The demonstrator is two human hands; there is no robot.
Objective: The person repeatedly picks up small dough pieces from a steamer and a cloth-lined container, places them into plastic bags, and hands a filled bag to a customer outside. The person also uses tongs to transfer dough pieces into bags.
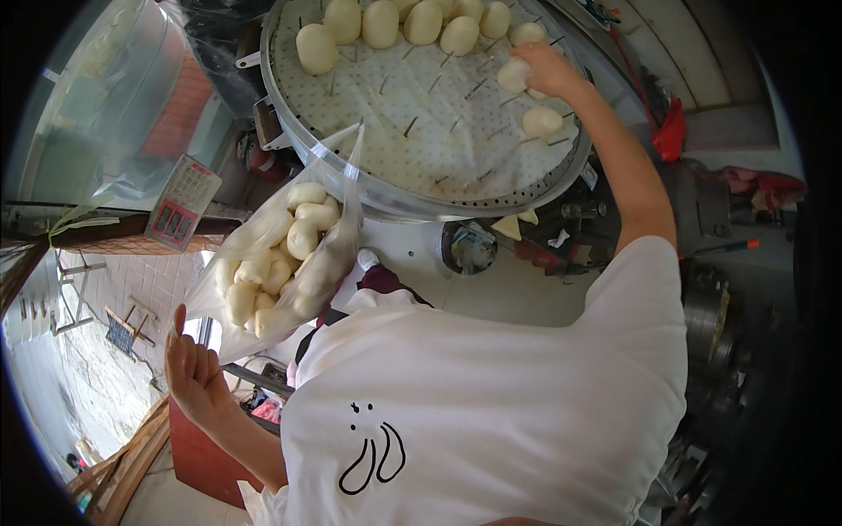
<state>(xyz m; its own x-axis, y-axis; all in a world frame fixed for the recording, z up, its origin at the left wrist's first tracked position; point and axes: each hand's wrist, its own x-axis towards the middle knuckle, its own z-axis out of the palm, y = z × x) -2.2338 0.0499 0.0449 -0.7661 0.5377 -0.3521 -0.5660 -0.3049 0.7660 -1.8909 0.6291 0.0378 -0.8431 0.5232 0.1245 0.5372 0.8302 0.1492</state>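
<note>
My right hand [549, 71] closes its fingers on a pale steamed bun [514, 75] over the right part of a large round steamer tray [375, 200]. Other white buns [380, 25] stand along the tray's far side, and one lies nearer its right edge [542, 123]. Upright metal pins dot the perforated tray. A clear plastic bag [339, 243], filled with buns [302, 238], hangs at the tray's near left rim, its top caught on a pin. At the bag's lower left edge, my left hand [194, 371] holds the film with a raised finger; the other fingers are curled.
Below the tray stands a round bin [469, 248] with rubbish in it. A payment-terminal-like panel [183, 202] with writing is at the left, by a wooden bar. Glass panes are at the upper left, a red board [207, 454] below. Pots and tools crowd the right side.
</note>
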